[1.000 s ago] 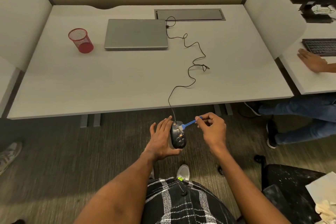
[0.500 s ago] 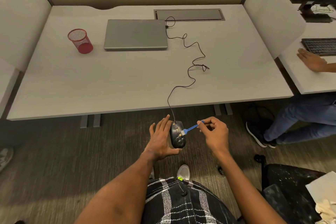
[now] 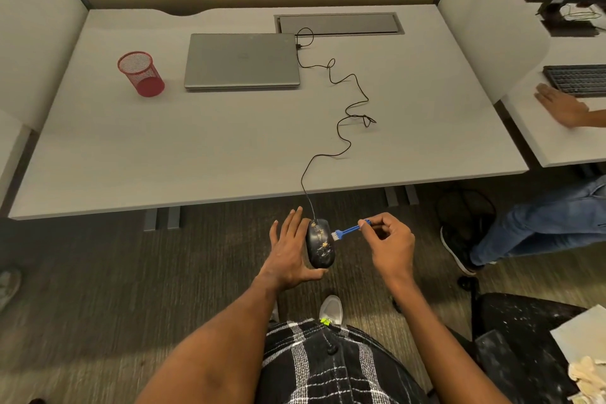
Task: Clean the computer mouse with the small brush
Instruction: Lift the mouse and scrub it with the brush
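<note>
Item: computer mouse [image 3: 320,243], black, corded, flecked with yellow-gold debris along its top. Location: held in the air below the near edge of the desk [image 3: 229,141], above the carpeted floor, just in front of the person's lap.

Left hand [image 3: 290,251]: cradles the mouse from its left side, fingers extended upward alongside it, thumb tucked under the rear end — a loose open-fingered support, not a fist.

Right hand [image 3: 392,244]: fingers curled shut, pinching the handle of the small brush [image 3: 350,229], blue with pale bristles.

Change since a second ago: the brush head has travelled from the front of the mouse, near the cord exit, down and outward to the right flank, where the bristles now appear to touch the shell — contact is hard to confirm at this size. The right hand has drawn slightly to the right with it.

Reading: a sweeping stroke is under way. Debris remains plainly visible on the centre and rear, so cleaning is likely at an early-to-middle stage.

Cord [image 3: 341,128]: trails over the desk to the closed laptop [image 3: 242,61].
</note>
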Demonstrator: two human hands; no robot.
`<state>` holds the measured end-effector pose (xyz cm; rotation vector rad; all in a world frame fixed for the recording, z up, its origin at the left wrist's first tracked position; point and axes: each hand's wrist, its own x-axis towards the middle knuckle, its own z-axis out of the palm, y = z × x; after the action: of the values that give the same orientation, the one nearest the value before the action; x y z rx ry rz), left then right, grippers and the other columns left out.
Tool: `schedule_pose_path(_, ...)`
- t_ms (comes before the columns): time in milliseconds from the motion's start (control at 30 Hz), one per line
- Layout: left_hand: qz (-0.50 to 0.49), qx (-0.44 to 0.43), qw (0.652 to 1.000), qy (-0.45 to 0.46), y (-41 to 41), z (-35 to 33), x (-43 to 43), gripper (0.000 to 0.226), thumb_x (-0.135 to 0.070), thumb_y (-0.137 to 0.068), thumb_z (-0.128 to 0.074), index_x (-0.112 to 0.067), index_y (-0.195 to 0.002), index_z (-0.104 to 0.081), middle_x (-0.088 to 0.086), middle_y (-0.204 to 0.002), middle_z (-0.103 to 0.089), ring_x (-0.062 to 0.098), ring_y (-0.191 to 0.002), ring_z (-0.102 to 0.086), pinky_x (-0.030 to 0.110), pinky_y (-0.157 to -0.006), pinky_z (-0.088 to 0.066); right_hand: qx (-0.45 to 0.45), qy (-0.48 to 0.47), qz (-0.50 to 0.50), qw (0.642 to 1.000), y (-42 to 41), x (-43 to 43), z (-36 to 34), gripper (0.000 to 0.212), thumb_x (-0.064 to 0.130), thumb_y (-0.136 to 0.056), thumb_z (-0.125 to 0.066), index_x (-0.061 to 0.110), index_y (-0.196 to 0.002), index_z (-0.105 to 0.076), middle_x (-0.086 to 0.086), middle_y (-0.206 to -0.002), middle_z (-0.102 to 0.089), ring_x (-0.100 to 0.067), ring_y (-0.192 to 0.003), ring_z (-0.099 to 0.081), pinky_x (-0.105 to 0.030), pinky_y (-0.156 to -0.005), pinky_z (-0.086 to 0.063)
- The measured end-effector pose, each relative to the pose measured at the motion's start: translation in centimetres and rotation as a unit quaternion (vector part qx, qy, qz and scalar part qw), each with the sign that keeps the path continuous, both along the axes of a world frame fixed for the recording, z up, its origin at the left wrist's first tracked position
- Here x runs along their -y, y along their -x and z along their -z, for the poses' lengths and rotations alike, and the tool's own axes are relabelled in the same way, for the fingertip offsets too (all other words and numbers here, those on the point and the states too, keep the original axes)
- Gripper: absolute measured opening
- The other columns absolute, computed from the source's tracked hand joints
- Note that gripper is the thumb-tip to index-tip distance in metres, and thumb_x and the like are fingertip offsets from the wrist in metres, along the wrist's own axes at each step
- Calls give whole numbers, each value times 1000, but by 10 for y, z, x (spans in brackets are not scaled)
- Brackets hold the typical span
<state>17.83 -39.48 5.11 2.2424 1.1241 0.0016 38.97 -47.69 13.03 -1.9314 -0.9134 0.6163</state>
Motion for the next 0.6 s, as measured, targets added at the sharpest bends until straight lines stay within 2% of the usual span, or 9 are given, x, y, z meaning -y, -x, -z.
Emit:
schedule_pose_path(100, 3, -5, 1000, -4, -2, 0, -2, 132, -80, -73, -74, -18, -167, -7, 4, -175, 18, 20, -159, 25, 60, -127, 13, -15, 7, -21, 1000, -3, 1, 0, 8, 21, -94, -79, 25, -87, -76, 15, -84, -75, -6, -77, -72, -17, -65, -58)
schedule_pose_path(333, 4, -10, 1000, -5, -3, -1, -6, 132, -82, -72, -73, -18, -167, -6, 3, -174, 19, 19, -159, 26, 60, -126, 14, -28, 0, 6, 1000, -6, 0, 1, 8, 21, -94, -79, 26, -87, -76, 6, -78, -76, -8, -75, -72, -20, -64, -59)
schedule_pose_path(500, 1, -8, 1000, -1, -4, 0, -8, 133, -82, -73, -72, -17, -167, -5, 3, -175, 17, 18, -159, 25, 60, -127, 14, -14, 10, -3, 1000, -3, -1, 0, 10, 20, -94, -79, 27, -86, -75, 18, -81, -74, -5, -77, -71, -14, -63, -55)
schedule_pose_path(600, -2, -7, 1000, -2, -4, -1, -10, 133, -83, -72, -71, -17, -167, -5, 2, -175, 17, 18, -159, 24, 60, -127, 14, -25, 4, -3, 1000, -3, -3, 0, 9, 22, -93, -79, 26, -86, -76, 15, -80, -75, -5, -74, -71, -16, -61, -55)
